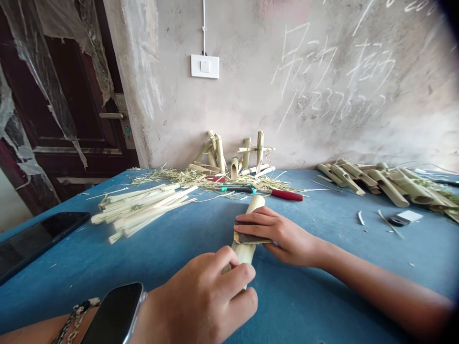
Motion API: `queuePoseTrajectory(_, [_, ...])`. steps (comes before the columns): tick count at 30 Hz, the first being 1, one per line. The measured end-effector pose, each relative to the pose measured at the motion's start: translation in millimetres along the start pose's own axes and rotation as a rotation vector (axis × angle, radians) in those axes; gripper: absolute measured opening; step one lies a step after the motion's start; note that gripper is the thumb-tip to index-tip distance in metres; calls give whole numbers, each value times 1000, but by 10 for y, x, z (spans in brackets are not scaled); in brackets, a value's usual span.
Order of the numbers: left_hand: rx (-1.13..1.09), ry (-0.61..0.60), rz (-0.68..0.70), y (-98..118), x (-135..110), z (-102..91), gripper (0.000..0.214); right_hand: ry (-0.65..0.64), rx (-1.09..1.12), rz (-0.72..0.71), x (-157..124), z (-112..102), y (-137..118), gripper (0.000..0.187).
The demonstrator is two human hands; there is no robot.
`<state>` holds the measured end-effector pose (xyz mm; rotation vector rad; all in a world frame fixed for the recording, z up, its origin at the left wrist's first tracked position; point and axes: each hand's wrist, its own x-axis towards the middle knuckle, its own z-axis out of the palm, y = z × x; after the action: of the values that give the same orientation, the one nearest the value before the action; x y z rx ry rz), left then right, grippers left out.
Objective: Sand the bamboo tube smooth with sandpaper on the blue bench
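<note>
A pale green bamboo piece (245,253) points away from me over the blue table. My left hand (211,296), with a watch on its wrist, is closed around the near end of it. Across its upper part lies a dark sheet of sandpaper (251,233), bent over the bamboo. My right hand (283,234) presses this sheet onto the bamboo with its fingers closed over it. The near tip of the bamboo is hidden by my left fingers.
Bundled pale strips (143,208) lie left of centre, near a black phone (39,239). A red-handled tool (287,195) and a teal-and-black cutter (238,188) lie beyond the bamboo, before small bamboo structures (218,153). Split bamboo pieces (387,186) are heaped at right.
</note>
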<state>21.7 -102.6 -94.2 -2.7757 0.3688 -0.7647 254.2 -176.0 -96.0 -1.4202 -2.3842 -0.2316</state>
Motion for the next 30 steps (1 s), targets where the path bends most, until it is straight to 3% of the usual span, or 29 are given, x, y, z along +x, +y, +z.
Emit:
queuePoseTrajectory(5, [22, 62, -4, -37, -15, 11, 14, 111, -128, 211, -111, 123, 386, 61])
queuePoseTrajectory(7, [15, 89, -1, -60, -30, 17, 20, 147, -114, 242, -128, 158, 424, 65])
queuePoseTrajectory(13, [60, 107, -28, -60, -29, 28, 14, 18, 57, 4, -14, 62, 19, 62])
queuePoseTrajectory(15, [104, 111, -26, -50, -21, 35, 13, -6, 35, -21, -5, 32, -3, 59])
queuePoseTrajectory(20, [55, 12, -80, -76, -12, 54, 14, 54, -139, 269, -110, 102, 339, 60])
queuePoseTrajectory(23, [40, -74, -138, -110, -11, 57, 19, 42, -139, 340, -144, 129, 422, 65])
queuePoseTrajectory(30, [134, -97, -255, -142, -30, 59, 25, -100, 109, 76, -59, -14, 61, 71])
